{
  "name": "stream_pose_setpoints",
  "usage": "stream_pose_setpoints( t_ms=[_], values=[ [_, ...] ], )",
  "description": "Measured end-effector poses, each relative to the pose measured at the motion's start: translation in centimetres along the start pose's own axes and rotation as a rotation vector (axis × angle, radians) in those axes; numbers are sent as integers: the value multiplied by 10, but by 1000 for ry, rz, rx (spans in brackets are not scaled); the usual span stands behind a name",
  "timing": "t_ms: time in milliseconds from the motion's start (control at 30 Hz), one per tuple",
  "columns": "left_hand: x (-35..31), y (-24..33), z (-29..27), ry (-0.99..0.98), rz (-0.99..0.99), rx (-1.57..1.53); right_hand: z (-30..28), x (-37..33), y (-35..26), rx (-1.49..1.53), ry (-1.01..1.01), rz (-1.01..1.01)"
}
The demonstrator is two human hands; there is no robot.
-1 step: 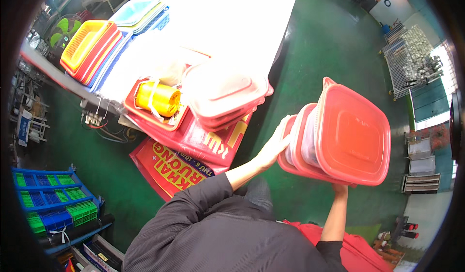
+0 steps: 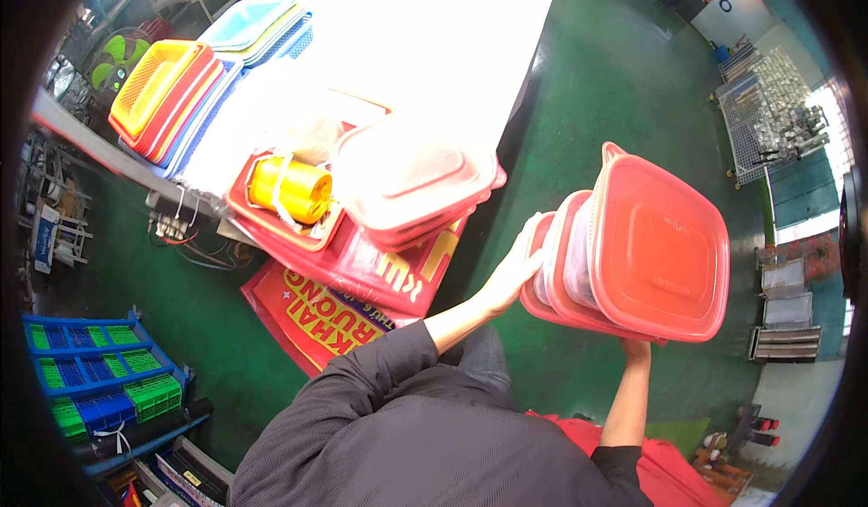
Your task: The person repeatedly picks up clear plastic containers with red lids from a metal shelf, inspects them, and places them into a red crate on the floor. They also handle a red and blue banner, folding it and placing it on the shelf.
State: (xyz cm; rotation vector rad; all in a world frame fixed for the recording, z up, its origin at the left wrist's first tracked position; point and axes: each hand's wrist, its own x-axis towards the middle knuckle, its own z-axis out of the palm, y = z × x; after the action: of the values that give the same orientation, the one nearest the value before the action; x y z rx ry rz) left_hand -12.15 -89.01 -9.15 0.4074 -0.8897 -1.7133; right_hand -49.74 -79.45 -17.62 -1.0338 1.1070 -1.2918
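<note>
A stack of plastic food containers with red lids (image 2: pixel 665 245) is tilted on its side between my two hands, off to the right of the table. My left hand (image 2: pixel 514 274) grips the near left side of the stack, its fingers partly behind the lids. At the lower edge, my right hand (image 2: pixel 636 352) supports the stack from beneath, most of its fingers hidden by it. On the table corner lies another pile of red-lidded containers (image 2: pixel 416 186), washed out by glare. Beside that pile, a red tray (image 2: pixel 315 239) holds a roll of yellow plastic (image 2: pixel 291 187) tied with a white strip.
The white table (image 2: pixel 434 37) is overexposed. Colourful nested baskets (image 2: pixel 172 100) and blue baskets (image 2: pixel 262 32) stand on its left side. A red printed banner (image 2: pixel 330 313) hangs off the near corner. Blue and green crates (image 2: pixel 108 371) sit lower left. Wire racks (image 2: pixel 768 109) stand far right.
The table and its things sit very slightly further left in the picture. Both hands keep their hold on the stack, which has barely moved.
</note>
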Motion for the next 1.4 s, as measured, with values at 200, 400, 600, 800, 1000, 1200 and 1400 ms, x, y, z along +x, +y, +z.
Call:
stream_pose_setpoints(
  t_ms=[200,400,600,800,1000,1200,1400],
  values=[
    [124,-42,-38,240,177,-48,-25,215,-45,-277,-226,135],
    [212,-111,-116,757,331,-297,34,477,-19,-413,-636,224],
    [266,-103,-192,1179,646,-120,170,626,70,-362,-972,316],
    [262,-104,-280,1313,842,-68,259,691,144,-631,-1129,198],
    [260,-91,-257,1554,715,334,271,697,169,-403,-1126,343],
    [195,-181,-76,1193,343,186,260,631,99,-498,-857,347],
    [-76,-100,-22,757,284,525,154,532,83,-681,-194,327]
  ],
)
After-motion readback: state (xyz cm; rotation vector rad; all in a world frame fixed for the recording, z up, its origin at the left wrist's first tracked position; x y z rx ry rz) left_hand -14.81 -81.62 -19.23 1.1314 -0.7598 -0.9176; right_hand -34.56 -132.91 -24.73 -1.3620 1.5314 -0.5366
